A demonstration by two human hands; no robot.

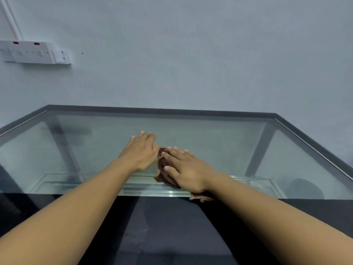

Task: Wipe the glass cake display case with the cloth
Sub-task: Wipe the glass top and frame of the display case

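brown crumpled cloth [162, 170] — clear glass case [219, 134]

Plain reddish-brown cloth [162, 166] under the right hand [186, 170]; greenish-clear glass case [219, 142], dark grey frame. Beyond that hand, pale grey wall [191, 64]; white socket strip [28, 53] with red switches.

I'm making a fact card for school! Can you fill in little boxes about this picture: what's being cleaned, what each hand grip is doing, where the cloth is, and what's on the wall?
being cleaned: glass case, its top pane
cloth: brown, bunched, on the glass near the front edge, a bit poking past that edge
left grip: flat on bare glass beside the cloth, fingers straight
right grip: pressing flat on the cloth, fingers straight
wall: white socket strip at upper left
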